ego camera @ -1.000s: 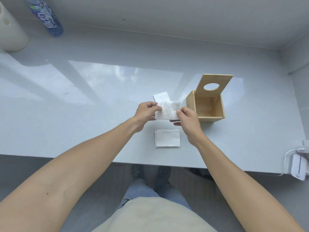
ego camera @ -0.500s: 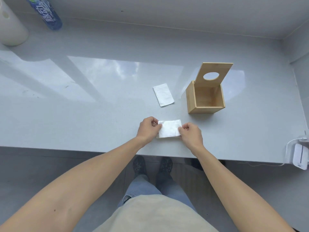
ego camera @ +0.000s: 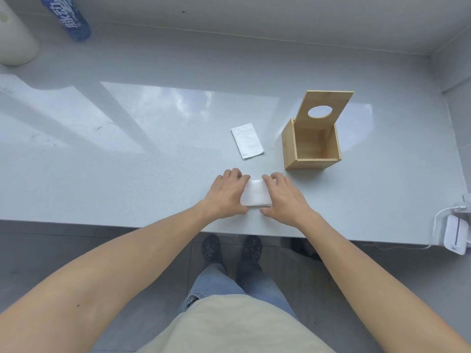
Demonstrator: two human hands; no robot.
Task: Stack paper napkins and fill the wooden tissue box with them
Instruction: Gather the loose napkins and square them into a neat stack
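A small stack of white paper napkins [ego camera: 255,194] lies on the grey counter [ego camera: 127,179] near its front edge. My left hand [ego camera: 226,194] presses against the stack's left side and my right hand [ego camera: 284,197] against its right side, fingers curved over the far corners. One more folded napkin [ego camera: 247,140] lies flat farther back. To the right of it stands the wooden tissue box [ego camera: 309,146], empty inside, with its lid [ego camera: 325,108] tipped up and a round hole in it.
A blue bottle [ego camera: 68,17] and a white roll [ego camera: 14,36] stand at the far left back. A white device with a cable [ego camera: 455,234] sits at the counter's right front corner. A wall rises behind and at the right.
Both hands brought a napkin down from in front of the box onto the stack near the counter's edge. They now flank the stack instead of pinching the single napkin.
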